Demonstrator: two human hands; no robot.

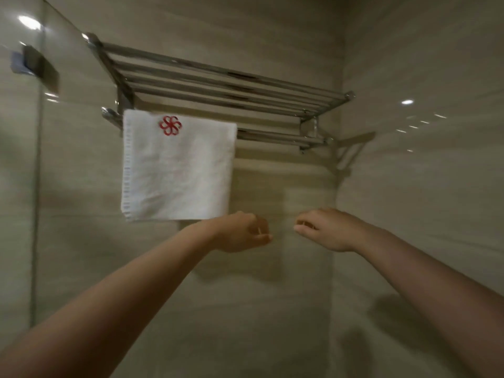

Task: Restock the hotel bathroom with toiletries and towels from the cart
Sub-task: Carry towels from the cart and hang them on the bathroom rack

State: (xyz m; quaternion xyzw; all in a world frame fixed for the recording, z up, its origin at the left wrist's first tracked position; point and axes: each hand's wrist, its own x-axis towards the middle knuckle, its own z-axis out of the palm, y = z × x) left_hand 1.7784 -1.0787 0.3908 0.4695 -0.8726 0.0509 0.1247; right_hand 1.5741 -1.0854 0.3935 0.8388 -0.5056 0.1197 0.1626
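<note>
I am getting one view only, from a wide-angle camera riding on the person's head. It is looking forward and tilting up, catching the towel rack (pixel 218 85) from below, close to the tiled wall (pixel 272 309). A glass panel (pixel 19 186) is filling the left edge, a side wall (pixel 422 186) the right, and the left forearm (pixel 122 296) and right forearm (pixel 436 282) are entering from the lower corners of my view.

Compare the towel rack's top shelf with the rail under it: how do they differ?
The top shelf has several parallel bars and holds nothing; the rail holds a white towel, hung at its left end. The top shelf sits higher than the rail. Both are shiny metal.
</note>
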